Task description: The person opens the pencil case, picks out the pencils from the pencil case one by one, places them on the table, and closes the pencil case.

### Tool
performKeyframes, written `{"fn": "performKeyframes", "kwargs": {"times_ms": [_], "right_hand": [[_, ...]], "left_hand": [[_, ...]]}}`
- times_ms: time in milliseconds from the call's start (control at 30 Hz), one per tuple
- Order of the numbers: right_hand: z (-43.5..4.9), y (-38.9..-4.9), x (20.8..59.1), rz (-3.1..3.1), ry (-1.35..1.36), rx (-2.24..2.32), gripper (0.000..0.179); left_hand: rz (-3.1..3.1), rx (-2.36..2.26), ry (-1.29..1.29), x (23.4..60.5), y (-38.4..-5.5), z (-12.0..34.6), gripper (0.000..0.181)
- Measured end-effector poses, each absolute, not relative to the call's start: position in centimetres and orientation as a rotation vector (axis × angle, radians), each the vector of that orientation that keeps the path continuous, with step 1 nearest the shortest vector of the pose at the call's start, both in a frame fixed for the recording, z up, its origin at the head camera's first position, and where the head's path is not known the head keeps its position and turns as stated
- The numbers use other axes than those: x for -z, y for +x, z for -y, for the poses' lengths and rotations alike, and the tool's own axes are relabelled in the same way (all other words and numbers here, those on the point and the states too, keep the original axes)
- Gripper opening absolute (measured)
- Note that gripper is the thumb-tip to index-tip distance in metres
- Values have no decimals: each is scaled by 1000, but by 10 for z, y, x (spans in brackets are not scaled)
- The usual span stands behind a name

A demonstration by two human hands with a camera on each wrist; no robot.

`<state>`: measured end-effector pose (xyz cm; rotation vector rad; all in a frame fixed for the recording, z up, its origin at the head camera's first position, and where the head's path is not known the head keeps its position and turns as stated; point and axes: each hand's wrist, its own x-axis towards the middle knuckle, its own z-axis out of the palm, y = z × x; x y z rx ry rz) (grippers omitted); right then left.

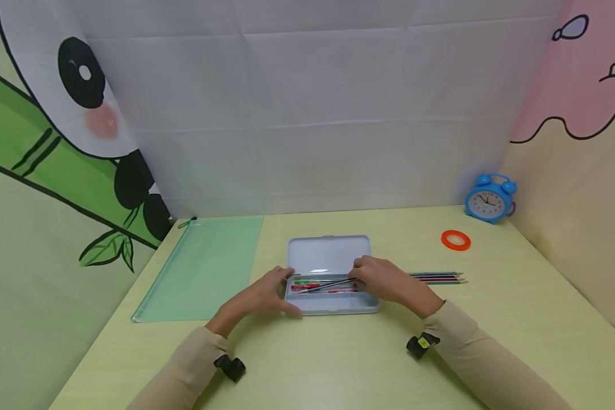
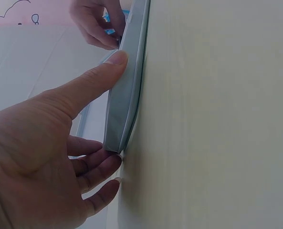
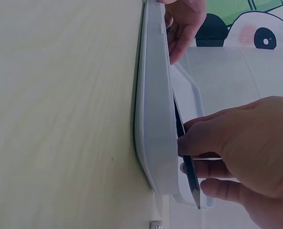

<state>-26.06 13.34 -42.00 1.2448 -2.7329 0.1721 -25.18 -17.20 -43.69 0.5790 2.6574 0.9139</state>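
A white pencil case (image 1: 333, 304) lies on the table with its lid (image 1: 328, 253) folded back. Inside it are several pens (image 1: 307, 286), some red and one green. My left hand (image 1: 271, 293) steadies the case at its left end, thumb (image 2: 96, 78) against the front wall and fingers round the corner. Over the case's right half, my right hand (image 1: 381, 278) pinches a dark pencil (image 3: 191, 174) between thumb and fingers. The pencil slants across the tray, its sharpened tip (image 3: 196, 196) toward the right end. Part of the pencil is hidden by the fingers.
Several more pencils (image 1: 438, 278) lie on the table right of the case. A green zip pouch (image 1: 210, 273) lies flat at the left. An orange ring (image 1: 456, 240), like a tape roll, and a blue alarm clock (image 1: 489, 199) are at the back right.
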Motion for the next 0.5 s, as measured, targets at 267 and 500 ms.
{"fn": "performKeyframes", "kwargs": {"times_ms": [267,500], "right_hand": [[-133,-261,421,2698,1263,-164,16],[-133,-259,420,2746,1250,-200,25]], "left_hand": [[-2654,-923,585,436,-251,173,106],[-2655,-928,586,438,-252,173,106]]}}
